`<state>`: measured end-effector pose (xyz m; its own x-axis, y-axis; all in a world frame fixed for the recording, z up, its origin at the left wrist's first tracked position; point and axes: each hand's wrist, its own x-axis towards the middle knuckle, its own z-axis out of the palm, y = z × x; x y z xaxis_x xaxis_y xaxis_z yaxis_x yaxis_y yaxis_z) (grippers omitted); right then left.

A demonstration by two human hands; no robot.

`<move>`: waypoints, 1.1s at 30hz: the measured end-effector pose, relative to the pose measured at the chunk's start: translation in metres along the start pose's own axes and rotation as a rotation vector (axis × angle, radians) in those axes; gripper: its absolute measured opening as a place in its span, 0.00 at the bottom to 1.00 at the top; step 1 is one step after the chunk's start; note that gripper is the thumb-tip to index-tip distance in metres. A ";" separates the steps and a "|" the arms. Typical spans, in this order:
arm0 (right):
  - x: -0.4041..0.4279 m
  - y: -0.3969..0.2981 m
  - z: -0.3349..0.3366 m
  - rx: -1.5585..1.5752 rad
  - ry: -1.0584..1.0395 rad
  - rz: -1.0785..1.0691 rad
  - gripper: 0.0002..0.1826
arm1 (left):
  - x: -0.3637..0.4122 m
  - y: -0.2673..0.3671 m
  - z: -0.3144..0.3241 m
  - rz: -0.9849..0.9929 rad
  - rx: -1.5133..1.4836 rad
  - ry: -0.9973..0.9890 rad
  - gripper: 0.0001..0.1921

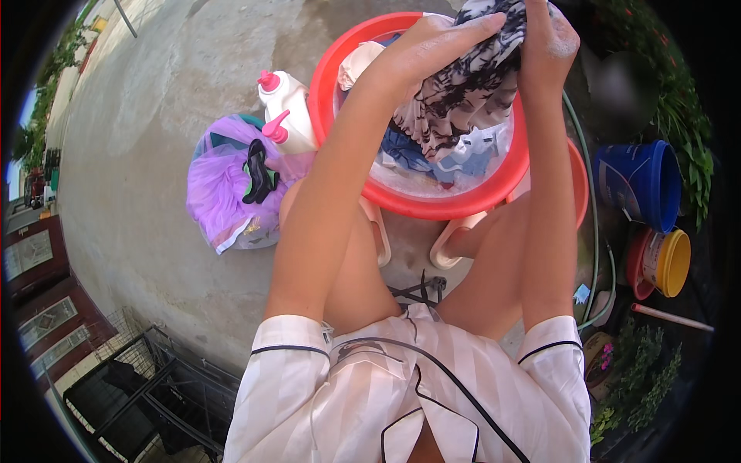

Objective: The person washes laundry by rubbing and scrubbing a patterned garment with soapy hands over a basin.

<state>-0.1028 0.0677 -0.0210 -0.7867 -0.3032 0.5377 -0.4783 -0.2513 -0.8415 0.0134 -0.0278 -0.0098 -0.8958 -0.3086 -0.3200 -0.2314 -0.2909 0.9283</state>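
Both of my hands hold a wet black-and-white patterned cloth [463,98] up over a red plastic basin [446,209]. My left hand [448,43] grips it from the left side; suds cling to its skin. On the other side my right hand [550,40] has foam near the wrist and holds the cloth's upper right part; its fingertips are cut off by the picture's edge. The cloth's lower end hangs down to the basin. In the basin lie blue garments [405,153] in soapy water, with a pale cloth [356,63] at the left rim.
White bottles with pink tops [289,95] stand left of the basin, beside a container with purple mesh fabric [223,179]. A green hose [587,150], a blue bucket [637,179], a yellow bucket [671,263] and plants lie to the right. Black metal racks [156,382] stand at lower left.
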 end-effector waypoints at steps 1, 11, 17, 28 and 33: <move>0.002 0.003 -0.007 -0.003 0.002 -0.003 0.16 | 0.003 -0.001 -0.003 -0.003 0.039 -0.069 0.24; 0.003 -0.017 -0.023 -0.045 -0.555 0.453 0.10 | 0.020 0.001 -0.033 0.457 -0.360 -0.098 0.11; -0.007 0.002 -0.036 -0.128 -0.986 0.446 0.29 | 0.023 0.000 -0.024 0.446 -0.498 -0.215 0.12; -0.005 0.002 -0.017 0.033 -0.856 0.440 0.26 | 0.033 -0.006 -0.031 0.537 -0.236 -0.246 0.02; -0.008 -0.002 -0.026 -0.114 -0.833 0.388 0.21 | 0.014 0.005 -0.017 0.421 -0.143 -0.245 0.06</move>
<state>-0.1058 0.0940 -0.0251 -0.3863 -0.9213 0.0447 -0.3102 0.0841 -0.9469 0.0066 -0.0492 -0.0132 -0.9669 -0.2094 0.1459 0.2077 -0.3134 0.9266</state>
